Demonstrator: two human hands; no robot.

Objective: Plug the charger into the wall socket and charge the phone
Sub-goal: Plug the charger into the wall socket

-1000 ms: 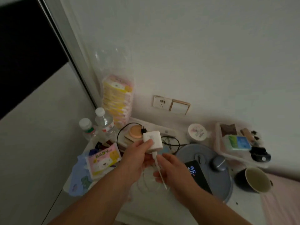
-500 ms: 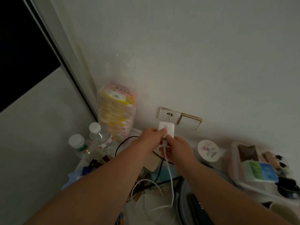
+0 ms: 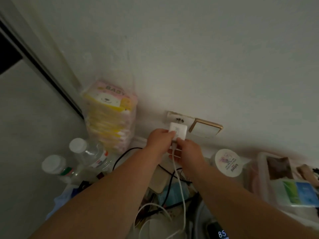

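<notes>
Against the wall, just below the socket [image 3: 179,118], the white charger [image 3: 177,131] is held by both hands. The left hand [image 3: 159,141] is closed on the charger's left edge, its fingers curled round the side. The right hand [image 3: 187,150], at 5 o'clock from the charger, is pinched on the plug end of the white cable [image 3: 180,185] where it enters the charger's underside. The charger's top edge overlaps the lower part of the socket plate; whether its pins are seated cannot be told. A gold-framed switch [image 3: 205,130] is mounted at 3 o'clock from the charger, touching the socket plate.

From the charger the cable is hung straight down between the forearms and is looped over the cluttered counter [image 3: 160,183] at 6 o'clock. The phone [image 3: 218,232] is seen at the bottom edge, at 5 o'clock from the hands, its screen lit and partly cut off by the frame.

A stack of tissue packs [image 3: 109,116] in clear wrap is stood against the wall at 9 o'clock from the charger. Two capped bottles [image 3: 89,154] are placed at 8 o'clock. A round white tub [image 3: 227,162] is set at 4 o'clock, with a clear tray [image 3: 262,171] beyond it to the right. Black wires [image 3: 170,183] are crossed under the forearms.
</notes>
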